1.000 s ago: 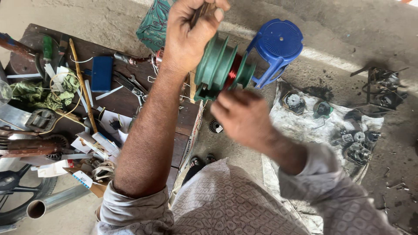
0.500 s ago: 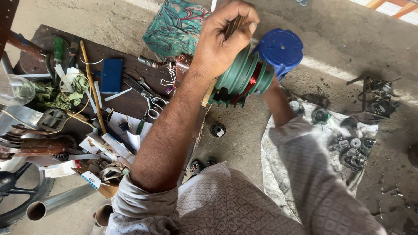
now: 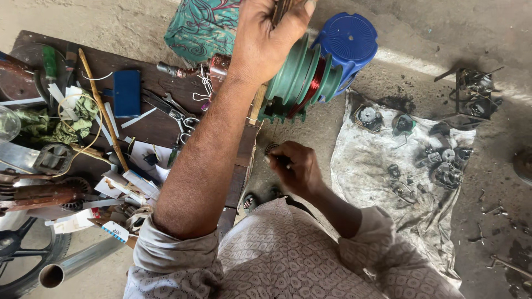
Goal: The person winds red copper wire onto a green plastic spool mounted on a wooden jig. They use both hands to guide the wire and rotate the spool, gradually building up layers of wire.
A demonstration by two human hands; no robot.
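Observation:
My left hand (image 3: 269,39) is raised at the top of the view and closed around a thin dark handle (image 3: 282,8). Just right of that hand is a green grooved winding former (image 3: 302,77) with red copper wire (image 3: 310,88) wound in one groove. The former sits on a wooden upright at the edge of the workboard. My right hand (image 3: 293,169) is lower, below the former and clear of it. Its fingers are pinched together, and I cannot see any wire between them.
A dark wooden board (image 3: 160,124) on the left carries pliers (image 3: 172,111), a blue box (image 3: 127,91), paper strips, a stick and rags. A blue plastic stool (image 3: 349,41) stands behind the former. A dirty cloth (image 3: 388,188) with several small motor parts lies on the right. A metal pipe (image 3: 72,266) lies bottom left.
My right hand has dropped from the green former to a spot below it. My left hand has stayed on the handle. The camera has tilted, which shifts the whole scene.

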